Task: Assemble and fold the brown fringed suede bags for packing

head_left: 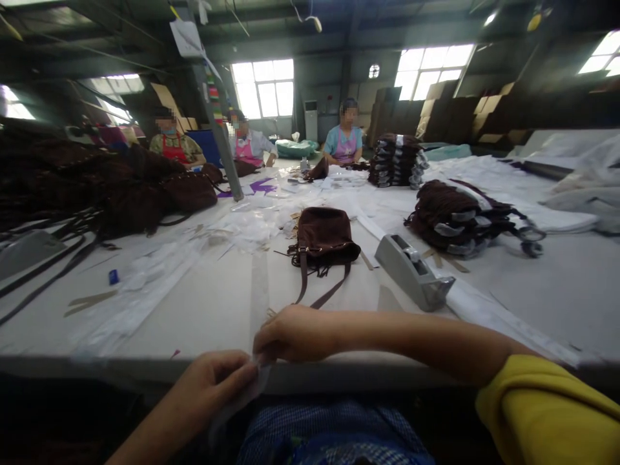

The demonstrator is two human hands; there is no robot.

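At the table's front edge my two hands meet. My left hand is closed, thumb against fingers, on a thin, whitish, see-through sheet that hangs down below it. Fingertips of my right hand pinch the same sheet just above; whether it is plastic or tissue I cannot make out. Just beyond my right hand lies a dark brown fringed handbag, its strap reaching toward my wrist. A grey tape dispenser stands to the right of the bag.
Brown bags are heaped on the left. Bundled fringed brown pieces lie right, with a taller stack behind. A metal post rises from the white table. Three co-workers sit across it. A blue scrap lies left.
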